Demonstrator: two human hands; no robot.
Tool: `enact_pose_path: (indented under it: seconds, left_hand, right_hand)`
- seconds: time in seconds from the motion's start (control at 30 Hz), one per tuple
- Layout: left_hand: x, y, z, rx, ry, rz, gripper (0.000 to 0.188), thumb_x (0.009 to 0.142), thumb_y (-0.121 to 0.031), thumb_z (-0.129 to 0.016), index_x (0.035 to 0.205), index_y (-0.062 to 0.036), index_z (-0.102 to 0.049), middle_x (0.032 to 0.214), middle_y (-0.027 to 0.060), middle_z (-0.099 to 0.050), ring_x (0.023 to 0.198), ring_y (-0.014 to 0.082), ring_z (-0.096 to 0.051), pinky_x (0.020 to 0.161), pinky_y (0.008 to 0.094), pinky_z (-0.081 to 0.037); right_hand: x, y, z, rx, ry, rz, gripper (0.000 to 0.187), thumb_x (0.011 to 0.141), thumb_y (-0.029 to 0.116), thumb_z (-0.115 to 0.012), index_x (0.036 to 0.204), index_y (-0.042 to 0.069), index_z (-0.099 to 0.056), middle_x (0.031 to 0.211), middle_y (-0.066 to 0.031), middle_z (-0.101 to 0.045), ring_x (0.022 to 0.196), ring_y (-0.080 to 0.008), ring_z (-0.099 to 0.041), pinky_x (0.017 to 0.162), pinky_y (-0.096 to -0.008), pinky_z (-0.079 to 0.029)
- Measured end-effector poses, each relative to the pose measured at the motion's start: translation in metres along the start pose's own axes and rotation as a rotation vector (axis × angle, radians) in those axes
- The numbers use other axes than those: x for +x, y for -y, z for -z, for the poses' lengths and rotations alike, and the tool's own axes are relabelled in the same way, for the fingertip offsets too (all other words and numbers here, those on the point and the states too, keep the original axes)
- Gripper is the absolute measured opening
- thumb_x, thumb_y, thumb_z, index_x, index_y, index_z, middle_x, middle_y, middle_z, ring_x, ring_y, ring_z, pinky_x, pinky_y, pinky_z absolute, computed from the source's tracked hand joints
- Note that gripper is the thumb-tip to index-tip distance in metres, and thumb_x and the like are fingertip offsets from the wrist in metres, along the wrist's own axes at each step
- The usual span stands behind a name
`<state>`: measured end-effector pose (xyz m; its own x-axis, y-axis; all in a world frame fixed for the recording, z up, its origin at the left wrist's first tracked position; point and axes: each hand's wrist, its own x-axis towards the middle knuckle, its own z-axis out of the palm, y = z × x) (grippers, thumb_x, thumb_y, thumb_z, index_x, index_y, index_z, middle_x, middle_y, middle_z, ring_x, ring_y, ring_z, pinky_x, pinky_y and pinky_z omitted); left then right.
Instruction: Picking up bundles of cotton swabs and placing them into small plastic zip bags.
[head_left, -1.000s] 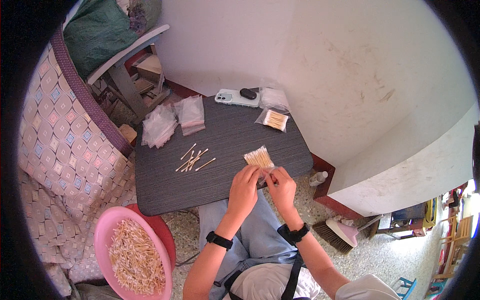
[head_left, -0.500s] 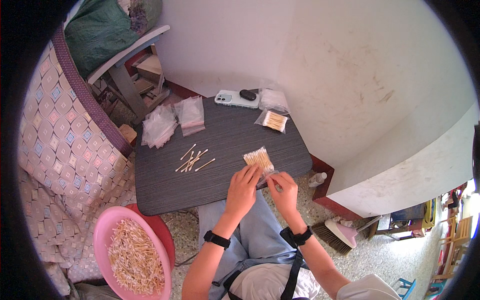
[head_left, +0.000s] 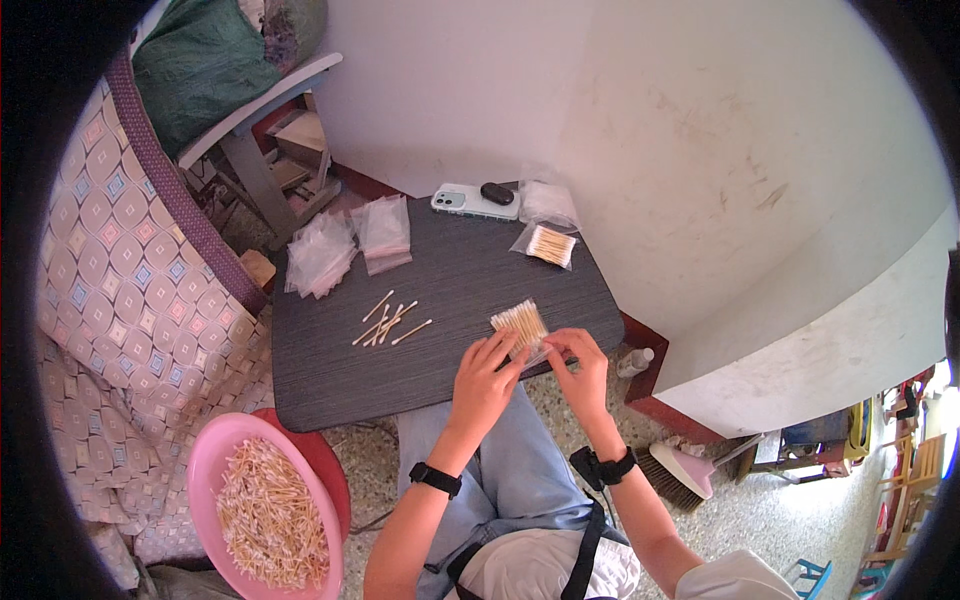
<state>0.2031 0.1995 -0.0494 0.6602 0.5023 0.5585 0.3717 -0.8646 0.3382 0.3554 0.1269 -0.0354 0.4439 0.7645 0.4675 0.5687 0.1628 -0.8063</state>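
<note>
A small clear plastic bag of cotton swabs [head_left: 519, 318] lies at the near right edge of the dark table. Its swabs line up side by side, white tips toward the far end. My left hand [head_left: 484, 378] grips the near left part of the bag with fingers bent. At the bag's near right corner, the thumb and fingertips of my right hand [head_left: 581, 368] pinch the clear plastic. Several loose cotton swabs [head_left: 388, 324] are scattered on the table to the left. Farther back on the right rests another filled bag of swabs [head_left: 551, 245].
Flat clear bags [head_left: 322, 254] and a second stack of bags [head_left: 384, 235] lie at the back left. A phone [head_left: 468, 202] with a black oval object [head_left: 497, 194] sits at the far edge. A pink basin [head_left: 205, 500] of swabs stands lower left; a brush [head_left: 680, 472] lies right.
My right hand has moved slightly up and right along the bag's near edge, its fingertips now at the corner. My left hand stays on the bag with a small shift.
</note>
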Motion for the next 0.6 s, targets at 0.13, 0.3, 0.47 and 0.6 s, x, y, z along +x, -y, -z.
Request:
enact_pose_path:
  seconds: [0.13,0.3,0.47,0.6]
  left_hand:
    - [0.016,-0.005,0.019,-0.267,-0.174,0.067,0.022,0.084,-0.008,-0.064,0.106,-0.0073,-0.067,0.112,0.0087,-0.066,0.112,0.0254,-0.058,0.098,0.0414,-0.041]
    - [0.017,-0.012,0.036,-1.056,-0.193,0.612,0.02,0.096,-0.018,-0.057,0.094,0.0006,-0.064,0.091,0.0023,-0.067,0.084,0.0034,-0.059,0.073,0.0192,-0.045]
    - [0.01,-0.009,0.038,-1.219,-0.194,0.724,0.017,0.094,-0.016,-0.059,0.095,-0.0008,-0.065,0.09,0.0023,-0.067,0.083,0.0054,-0.06,0.074,0.0216,-0.047]
    - [0.007,-0.011,0.042,-1.267,-0.172,0.709,0.015,0.09,-0.009,-0.063,0.101,0.0024,-0.064,0.094,0.0043,-0.067,0.087,0.0074,-0.062,0.077,0.0214,-0.048]
  right_hand:
    - [0.017,0.026,0.005,0.075,0.02,-0.042,0.016,0.082,0.003,-0.066,0.098,0.003,-0.067,0.092,-0.0079,-0.065,0.079,-0.0152,-0.061,0.064,-0.0264,-0.047]
    - [0.029,0.036,0.005,0.325,0.209,-0.05,0.025,0.086,0.011,-0.066,0.11,0.004,-0.065,0.097,-0.0046,-0.066,0.079,-0.0101,-0.059,0.07,-0.0241,-0.045]
    - [0.012,0.025,-0.007,0.601,0.374,-0.341,0.026,0.091,0.016,-0.065,0.109,-0.002,-0.063,0.092,-0.0043,-0.067,0.082,-0.0061,-0.058,0.073,-0.0231,-0.047]
    - [0.009,0.028,-0.014,0.529,0.278,-0.33,0.018,0.089,0.01,-0.065,0.102,-0.002,-0.067,0.089,-0.0039,-0.068,0.082,-0.0075,-0.06,0.073,-0.023,-0.048]
